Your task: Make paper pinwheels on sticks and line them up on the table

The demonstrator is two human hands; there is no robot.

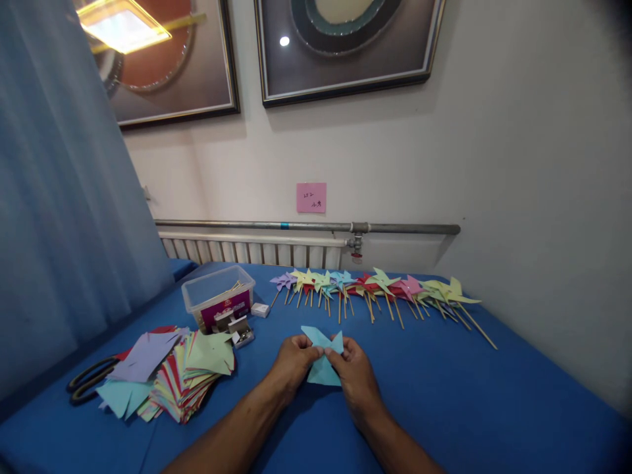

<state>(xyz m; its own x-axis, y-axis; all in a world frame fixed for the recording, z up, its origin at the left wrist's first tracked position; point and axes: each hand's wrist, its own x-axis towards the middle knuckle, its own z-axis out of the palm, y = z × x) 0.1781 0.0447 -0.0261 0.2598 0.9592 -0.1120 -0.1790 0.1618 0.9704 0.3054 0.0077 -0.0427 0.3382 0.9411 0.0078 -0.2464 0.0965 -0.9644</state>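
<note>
A light blue paper pinwheel piece (322,361) lies on the blue tablecloth (469,395) in front of me. My left hand (292,363) pinches its left side with closed fingers. My right hand (356,376) pinches its middle from the right, fingers curled. A row of finished coloured paper pinwheels on wooden sticks (380,293) lies along the far side of the table, beyond my hands.
A stack of cut coloured paper squares (172,375) lies at the left, with black scissors (89,380) beside it. A clear plastic box (217,299) and small boxes of pins (241,330) stand behind the stack. A radiator and pipe run along the wall.
</note>
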